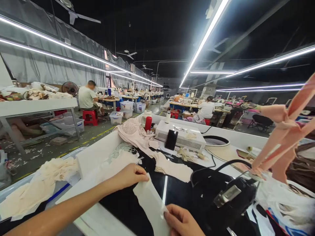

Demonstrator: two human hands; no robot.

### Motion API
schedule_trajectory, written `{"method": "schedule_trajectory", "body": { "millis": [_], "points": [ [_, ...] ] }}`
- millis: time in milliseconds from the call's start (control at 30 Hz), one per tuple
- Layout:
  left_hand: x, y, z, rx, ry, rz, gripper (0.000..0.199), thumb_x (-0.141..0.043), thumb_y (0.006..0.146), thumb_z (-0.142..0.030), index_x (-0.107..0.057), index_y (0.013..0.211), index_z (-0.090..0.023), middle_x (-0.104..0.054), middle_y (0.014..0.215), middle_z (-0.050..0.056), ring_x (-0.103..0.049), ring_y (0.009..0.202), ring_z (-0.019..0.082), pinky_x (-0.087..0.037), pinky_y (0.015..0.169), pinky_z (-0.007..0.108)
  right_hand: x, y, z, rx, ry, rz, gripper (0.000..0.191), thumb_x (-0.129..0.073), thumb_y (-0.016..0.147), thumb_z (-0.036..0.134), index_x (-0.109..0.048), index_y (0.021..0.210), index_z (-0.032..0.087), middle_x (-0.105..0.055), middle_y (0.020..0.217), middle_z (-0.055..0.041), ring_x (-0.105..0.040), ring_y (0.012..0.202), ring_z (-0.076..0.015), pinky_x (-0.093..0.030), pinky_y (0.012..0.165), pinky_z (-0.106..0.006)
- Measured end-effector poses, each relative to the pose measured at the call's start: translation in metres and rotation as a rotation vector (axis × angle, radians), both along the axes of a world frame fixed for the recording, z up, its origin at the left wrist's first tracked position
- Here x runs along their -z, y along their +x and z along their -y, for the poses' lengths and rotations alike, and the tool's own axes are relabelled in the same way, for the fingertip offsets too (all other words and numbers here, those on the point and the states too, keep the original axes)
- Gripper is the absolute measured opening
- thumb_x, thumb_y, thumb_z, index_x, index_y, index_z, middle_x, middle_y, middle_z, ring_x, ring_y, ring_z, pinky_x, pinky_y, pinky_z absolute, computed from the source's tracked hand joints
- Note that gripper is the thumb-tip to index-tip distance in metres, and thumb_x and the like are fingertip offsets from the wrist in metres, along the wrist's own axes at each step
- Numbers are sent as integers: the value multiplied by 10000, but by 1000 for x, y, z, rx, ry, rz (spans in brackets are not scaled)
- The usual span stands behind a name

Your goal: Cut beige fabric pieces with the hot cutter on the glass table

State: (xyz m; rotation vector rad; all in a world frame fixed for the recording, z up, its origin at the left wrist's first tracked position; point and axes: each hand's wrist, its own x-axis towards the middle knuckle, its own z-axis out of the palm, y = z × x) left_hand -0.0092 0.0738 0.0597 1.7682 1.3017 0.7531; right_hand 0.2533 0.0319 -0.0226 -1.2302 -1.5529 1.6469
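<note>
Between my hands stretches a pale cream fabric piece (150, 201) over a glossy black work surface (123, 206). My left hand (134, 175) pinches its upper end between thumb and fingers. My right hand (183, 221) grips its right edge lower down, near the bottom of the view, where the piece runs out of sight. Just beyond lies a stack of cream cut pieces (173, 168). Further back a dark phone (171, 140) leans against a white slotted box (180, 134).
A black machine with a metal plate (227, 195) stands at right, its cable arching behind. Peach fabric strips (280, 131) hang above it. At left a bin holds cream pieces (46, 180). A red bottle (148, 124) stands at the back. Co-workers (86, 97) sit further off.
</note>
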Motion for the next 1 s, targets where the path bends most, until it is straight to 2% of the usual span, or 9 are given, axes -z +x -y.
{"method": "schedule_trajectory", "body": {
  "millis": [67,167,267,367,500,600,767,867,1000],
  "points": [
    [-9,3,-28,1,69,0,286,-699,793,-420,-800,811,-153,-700,724,1,-586,696,150,-408,647,224,-11,1,-20,196,83,-11,615,-725,728,758,-731,851,156,-645,568,-9,-512,378,-105,-368,354,-196],
    [-22,14,-72,-19,180,14,329,-666,851,-447,-793,844,-144,-667,669,4,-556,611,143,-409,596,235,-26,6,-59,390,276,-27,591,-662,811,725,-725,1035,181,-772,959,-85,-763,835,-238,-624,699,-311],
    [-22,30,-106,-33,311,45,295,-631,911,-401,-799,950,-162,-758,929,45,-667,828,185,-505,750,252,-30,18,-100,564,511,39,625,-566,875,697,-689,1172,162,-753,1155,-141,-717,1097,-304,-553,1037,-457],
    [-2,45,-122,-18,400,35,238,-621,939,-319,-804,1026,-193,-767,1148,55,-679,1095,216,-496,991,288,-19,33,-128,638,707,160,568,-496,928,611,-697,1197,152,-708,1303,-165,-626,1271,-327,-417,1183,-519],
    [41,53,-123,53,393,-51,214,-621,901,-179,-813,993,-194,-792,1117,55,-715,1084,223,-509,1030,319,12,47,-138,514,808,366,394,-469,950,372,-766,1108,167,-765,1228,-137,-688,1199,-307,-485,1129,-495],
    [61,46,-117,87,371,-128,259,-623,886,-121,-809,1044,-207,-784,1171,39,-707,1139,214,-493,1071,306,31,51,-133,406,832,523,396,-438,909,166,-797,1076,177,-780,1216,-114,-706,1183,-295,-512,1108,-469],
    [51,-7,-108,-137,367,-290,286,-523,1016,-166,-753,1181,-203,-728,1277,56,-652,1206,196,-453,1114,316,32,48,-111,344,884,696,594,-341,841,-12,-748,1246,141,-687,1378,-179,-628,1301,-358,-455,1144,-558],
    [44,-52,-100,-354,324,-433,207,-543,1050,-231,-718,1136,-161,-718,1179,84,-659,1134,226,-499,1060,426,27,41,-93,299,945,761,535,-360,913,57,-729,1281,179,-654,1422,-172,-638,1277,-381,-513,1079,-567],
    [56,-88,-83,-516,222,-576,259,-670,1012,-353,-666,1157,-139,-680,1164,82,-671,1063,234,-566,956,463,30,27,-67,182,1099,803,383,-440,1012,258,-711,1283,257,-677,1398,-115,-696,1228,-322,-625,979,-462]
  ]
}}
